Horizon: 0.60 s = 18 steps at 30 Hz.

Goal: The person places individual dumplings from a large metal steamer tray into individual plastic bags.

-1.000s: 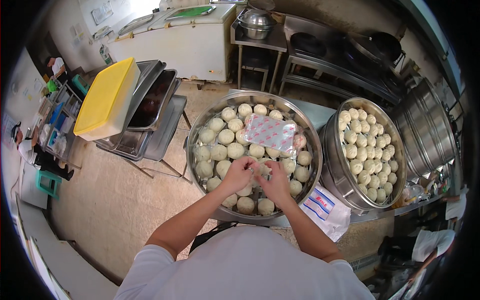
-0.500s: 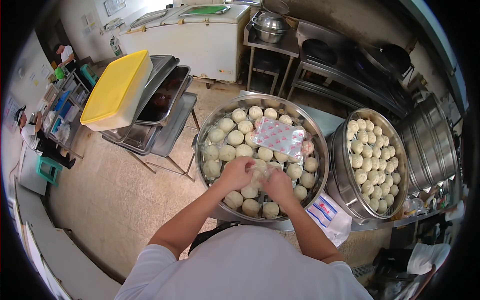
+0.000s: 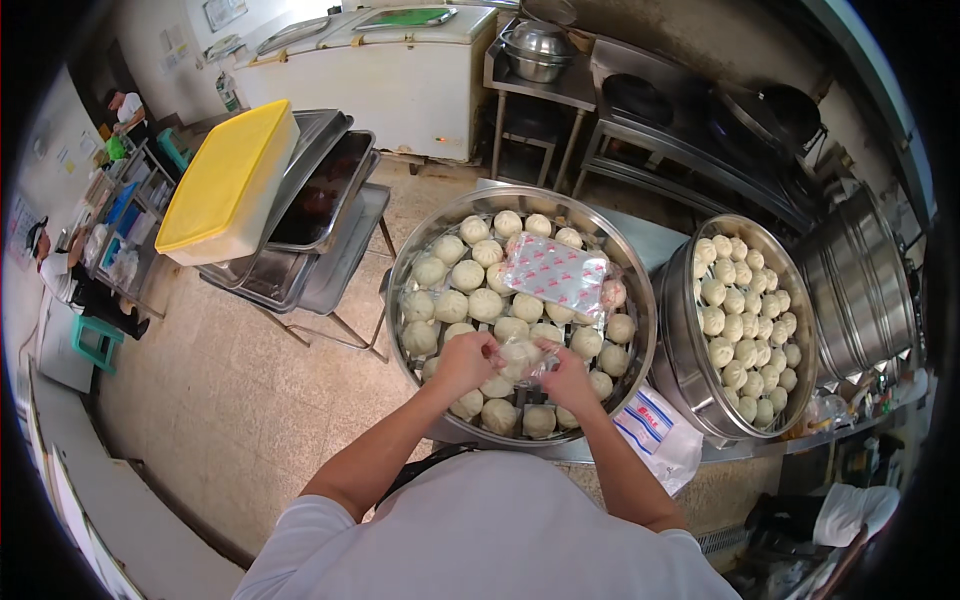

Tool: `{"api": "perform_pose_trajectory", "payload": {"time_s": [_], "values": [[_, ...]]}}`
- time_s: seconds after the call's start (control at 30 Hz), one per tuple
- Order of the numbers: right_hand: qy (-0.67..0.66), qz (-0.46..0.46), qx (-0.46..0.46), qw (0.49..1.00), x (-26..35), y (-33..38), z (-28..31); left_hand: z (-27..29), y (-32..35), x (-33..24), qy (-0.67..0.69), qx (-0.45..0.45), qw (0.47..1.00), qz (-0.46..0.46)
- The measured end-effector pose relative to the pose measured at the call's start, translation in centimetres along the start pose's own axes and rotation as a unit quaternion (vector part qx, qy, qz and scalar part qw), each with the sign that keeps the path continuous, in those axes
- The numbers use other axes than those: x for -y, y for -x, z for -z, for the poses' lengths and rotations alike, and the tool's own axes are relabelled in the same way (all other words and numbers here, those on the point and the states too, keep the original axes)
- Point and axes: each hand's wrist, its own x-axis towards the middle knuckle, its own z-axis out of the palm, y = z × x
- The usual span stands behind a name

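Observation:
Between my hands is a steamed bun in thin clear plastic (image 3: 520, 357), just above the other buns in a big round metal steamer tray (image 3: 402, 362). My left hand (image 3: 468, 364) pinches the plastic on its left side with bent fingers. On the other side, my right hand (image 3: 566, 380) grips the bunched film. Pale pleated buns (image 3: 467, 275) fill much of the tray around them. A patterned pink-and-white packet of wrappers (image 3: 556, 276) lies on the buns at the back, beside a plastic-wrapped lump (image 3: 612, 293).
Right of the tray stands a second steamer (image 3: 708, 412) full of buns, then stacked steamer rings (image 3: 857, 290). A plastic bag (image 3: 668, 440) lies between the steamers. At left, metal trays and a yellow-lidded box (image 3: 225, 180) sit on a stand. Two people are far left.
Both hands have shifted slightly down, and the right one has moved a little outward. The plastic around the bun shows more clearly between them. The view has tilted slightly.

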Motion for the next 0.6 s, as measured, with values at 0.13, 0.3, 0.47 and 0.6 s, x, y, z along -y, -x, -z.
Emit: {"api": "perform_pose_trajectory", "payload": {"time_s": [0.13,0.3,0.47,0.6], "values": [[0.189,0.140,-0.084,0.968,1.4,0.9,-1.9,-0.8,0.0,0.2,0.045,0.003,0.999,-0.031],[0.281,0.091,-0.139,0.945,4.1,2.2,-2.7,-0.5,0.1,0.3,0.045,-0.005,0.999,-0.008],[0.348,0.092,-0.197,0.912,3.6,2.5,-3.6,0.0,0.9,-1.9,-0.067,-0.151,0.985,-0.046],[0.333,0.162,-0.191,0.909,0.7,2.2,-3.5,-0.2,0.6,-1.8,-0.042,-0.015,0.992,0.115]]}}
